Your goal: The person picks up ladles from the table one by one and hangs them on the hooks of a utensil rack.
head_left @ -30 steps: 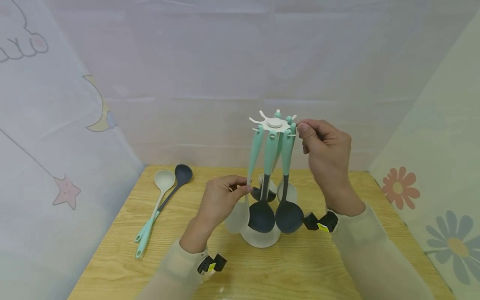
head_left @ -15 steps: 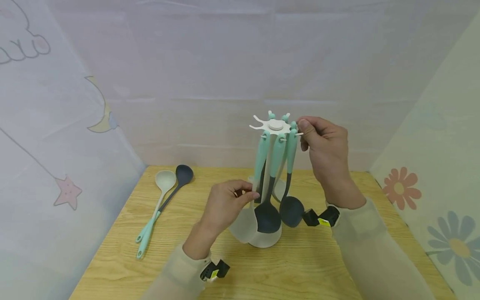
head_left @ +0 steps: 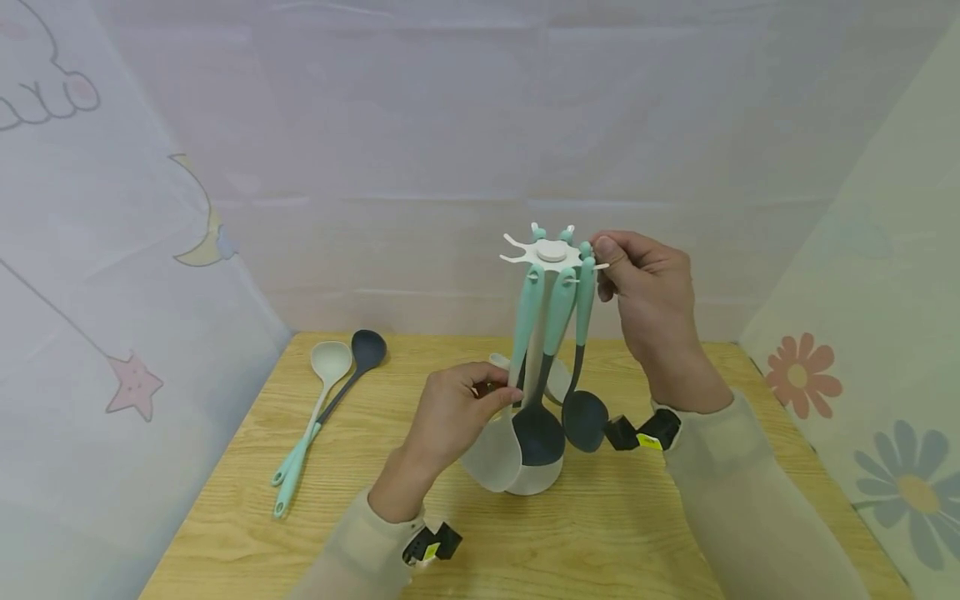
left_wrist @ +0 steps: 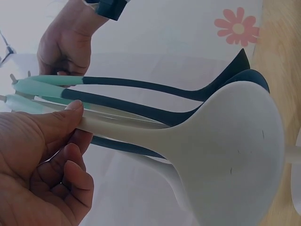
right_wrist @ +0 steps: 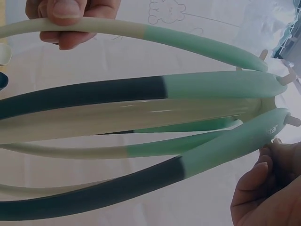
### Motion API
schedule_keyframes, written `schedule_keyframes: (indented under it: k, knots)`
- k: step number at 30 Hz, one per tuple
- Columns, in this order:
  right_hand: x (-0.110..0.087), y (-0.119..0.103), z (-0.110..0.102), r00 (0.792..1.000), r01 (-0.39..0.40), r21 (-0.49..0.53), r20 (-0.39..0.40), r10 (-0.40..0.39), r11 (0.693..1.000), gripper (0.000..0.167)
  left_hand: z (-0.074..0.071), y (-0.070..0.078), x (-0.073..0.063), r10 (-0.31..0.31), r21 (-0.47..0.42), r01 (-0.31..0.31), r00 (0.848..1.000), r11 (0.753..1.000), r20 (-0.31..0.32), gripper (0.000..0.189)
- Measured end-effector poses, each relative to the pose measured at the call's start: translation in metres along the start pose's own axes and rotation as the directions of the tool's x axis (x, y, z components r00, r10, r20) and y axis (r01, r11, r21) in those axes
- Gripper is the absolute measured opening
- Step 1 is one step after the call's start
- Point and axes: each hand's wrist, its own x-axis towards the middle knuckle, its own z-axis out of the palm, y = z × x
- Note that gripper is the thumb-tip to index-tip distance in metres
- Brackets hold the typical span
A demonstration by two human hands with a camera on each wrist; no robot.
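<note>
A white utensil rack (head_left: 552,251) with a hooked top and round base (head_left: 536,481) stands on the table, with several green-handled utensils hanging from it. My left hand (head_left: 459,414) pinches the pale stem of a hanging white ladle (left_wrist: 230,146) between thumb and fingers, just above its broad head. Up at the rack's right side, my right hand (head_left: 651,287) pinches a hook at the top, beside a green handle end (right_wrist: 268,127); the fingertips are partly hidden. Two dark ladles (head_left: 538,437) hang at the front and right. More utensils behind are partly covered.
On the left of the wooden table (head_left: 225,517), a white ladle (head_left: 331,362) and a dark ladle (head_left: 368,350) lie with handles crossed. Printed cloth walls (head_left: 420,167) enclose the back and both sides. Two bare hooks (head_left: 513,248) point left on the rack.
The rack's top has turned, bringing the front utensils rightward and the rear ones leftward. My left hand has shifted right with the white ladle; my right hand has moved slightly left.
</note>
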Motion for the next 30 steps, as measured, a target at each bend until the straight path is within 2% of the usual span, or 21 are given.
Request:
schedule_keyframes:
  k: [5, 9, 13, 16, 20, 24, 27, 30]
  knots:
    - [-0.001, 0.004, 0.0, 1.0, 0.014, 0.045, -0.009, -0.013, 0.999, 0.018, 0.001, -0.001, -0.001, 0.023, 0.003, -0.023, 1.0, 1.0, 0.004, 0.011]
    - [-0.006, 0.004, 0.0, 0.995, 0.075, 0.0, -0.064, -0.075, 0.997, 0.021, 0.001, -0.002, -0.001, 0.043, 0.012, -0.043, 0.999, 0.999, 0.0, 0.013]
    - [-0.016, 0.0, 0.0, 0.969, 0.19, -0.068, -0.149, -0.198, 0.979, 0.021, 0.0, -0.003, -0.001, 0.04, 0.021, -0.04, 0.999, 0.999, 0.005, 0.016]
    - [-0.023, -0.004, 0.001, 0.943, 0.28, -0.106, -0.154, -0.294, 0.954, 0.022, -0.004, -0.004, -0.004, 0.016, 0.013, -0.016, 1.0, 1.0, 0.004, 0.019]
    - [-0.029, -0.005, 0.006, 0.918, 0.363, -0.121, -0.123, -0.377, 0.924, 0.015, -0.016, -0.008, -0.009, -0.011, 0.009, 0.011, 1.0, 1.0, -0.025, 0.02]
    - [-0.028, -0.002, 0.009, 0.905, 0.394, -0.123, -0.123, -0.408, 0.911, 0.01, -0.032, -0.023, -0.013, -0.031, 0.062, 0.035, 0.998, 0.997, -0.055, 0.018]
    - [-0.028, -0.001, 0.01, 0.899, 0.403, -0.143, -0.124, -0.42, 0.904, 0.009, -0.048, -0.04, -0.017, -0.09, 0.129, 0.098, 0.994, 0.987, -0.067, 0.018]
    - [-0.029, -0.001, 0.009, 0.896, 0.408, -0.165, -0.119, -0.429, 0.898, 0.008, -0.066, -0.057, -0.023, -0.161, 0.222, 0.177, 0.983, 0.959, -0.088, 0.02]
